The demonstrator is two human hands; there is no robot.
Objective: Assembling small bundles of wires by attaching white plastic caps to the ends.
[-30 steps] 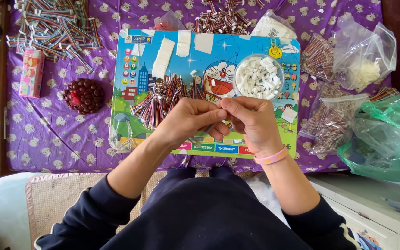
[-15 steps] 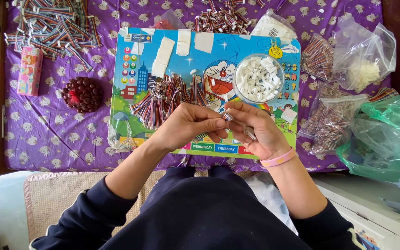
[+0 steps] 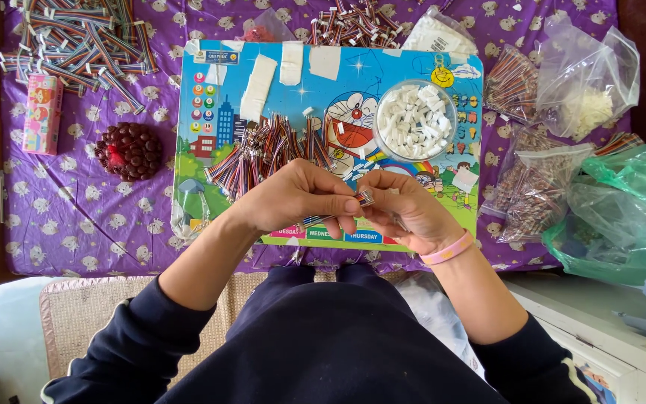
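- So, the person sits at a table with a purple cloth [image 3: 76, 217], and both hands meet over the near edge of a bright cartoon board [image 3: 413, 67].
- Their left hand [image 3: 293, 196] is closed, pinching a small striped wire piece [image 3: 330, 217] between thumb and fingers.
- Their right hand [image 3: 405, 209] is closed too, with its fingertips pinching the end of that same wire piece (the end has a tiny plug, I think, but it is too small to be sure).
- That wire piece looks very light, thin and bendy, so it could flop or slip. Holding it close to the end, right by the tip, looks like the best place to grip.
- On the board, just past the hands, lies a heap of striped wires [image 3: 263, 153].
- Beside that heap stands a round clear tub [image 3: 416, 120] full of little white bits.
- More wires lie in a pile [image 3: 76, 37] at the far left corner, and clear bags [image 3: 585, 75] sit off to the right.
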